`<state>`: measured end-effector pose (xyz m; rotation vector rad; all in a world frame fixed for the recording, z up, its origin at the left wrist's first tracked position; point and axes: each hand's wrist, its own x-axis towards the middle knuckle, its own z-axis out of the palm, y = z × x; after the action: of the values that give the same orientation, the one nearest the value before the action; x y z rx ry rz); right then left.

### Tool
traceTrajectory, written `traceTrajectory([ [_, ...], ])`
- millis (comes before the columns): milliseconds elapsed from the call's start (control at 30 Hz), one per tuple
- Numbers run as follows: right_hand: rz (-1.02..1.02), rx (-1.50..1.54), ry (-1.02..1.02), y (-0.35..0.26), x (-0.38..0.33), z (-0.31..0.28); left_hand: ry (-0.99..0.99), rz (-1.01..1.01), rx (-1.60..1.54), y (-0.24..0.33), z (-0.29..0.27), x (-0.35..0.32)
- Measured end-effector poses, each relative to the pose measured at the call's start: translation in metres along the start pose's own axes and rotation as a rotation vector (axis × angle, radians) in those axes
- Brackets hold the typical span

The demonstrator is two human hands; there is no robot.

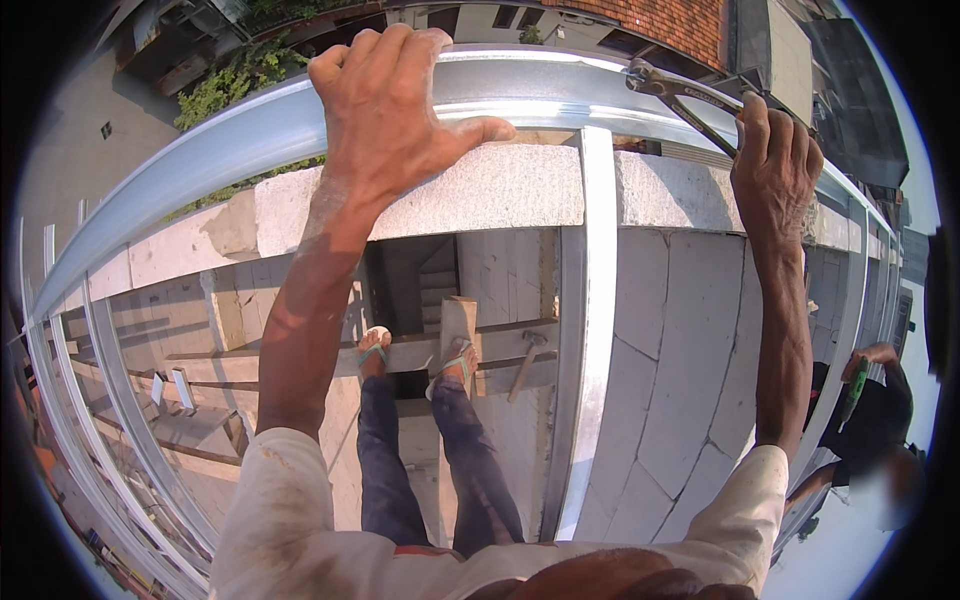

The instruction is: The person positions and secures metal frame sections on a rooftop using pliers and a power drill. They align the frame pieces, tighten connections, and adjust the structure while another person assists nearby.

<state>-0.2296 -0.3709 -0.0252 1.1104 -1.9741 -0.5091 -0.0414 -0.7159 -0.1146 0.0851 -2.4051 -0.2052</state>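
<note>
While slim silver metal studs [108, 335] stand at the far left, the left hand [385, 95] lies wide over a long, shiny silver metal channel [520, 85], fingers hooked past its far edge and thumb spread toward its near edge, probably to steady the rail and the person alike. The channel runs just beyond the top edge of a pale, rough block wall [490, 190]. Lower down, sandalled feet [458, 362] stand apart on brown wooden planks [459, 318], seemingly for balance. Further right, a broad silver upright stud [598, 200] meets the channel's near edge, apparently bracing it. Beside that, a dark metal long-handled plier-like tool [652, 82] has its head at the channel's far edge; the right hand [775, 155] is curled round its splayed handles, likely far back for leverage. At the far right is a co-worker in black [870, 410].
</note>
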Motion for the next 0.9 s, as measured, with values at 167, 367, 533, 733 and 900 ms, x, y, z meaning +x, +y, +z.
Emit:
traceTrajectory([
  [167, -0.069, 0.107, -0.113, 0.011, 0.024, -0.005, -0.006, -0.038, -0.030, 0.000, 0.001, -0.001],
  [367, -0.369, 0.370, -0.497, 0.073, 0.096, -0.002, -0.017, -0.111, -0.099, 0.006, -0.004, 0.002],
  [533, -0.573, 0.321, -0.544, 0.093, 0.130, 0.002, 0.021, -0.111, -0.165, 0.006, 0.001, 0.006],
  [733, -0.370, 0.245, -0.182, 0.044, 0.067, -0.050, -0.048, -0.142, -0.105, 0.007, -0.007, -0.002],
  [900, -0.243, 0.080, -0.159, 0.026, 0.018, -0.032, -0.050, -0.107, -0.070, 0.007, -0.004, -0.002],
])
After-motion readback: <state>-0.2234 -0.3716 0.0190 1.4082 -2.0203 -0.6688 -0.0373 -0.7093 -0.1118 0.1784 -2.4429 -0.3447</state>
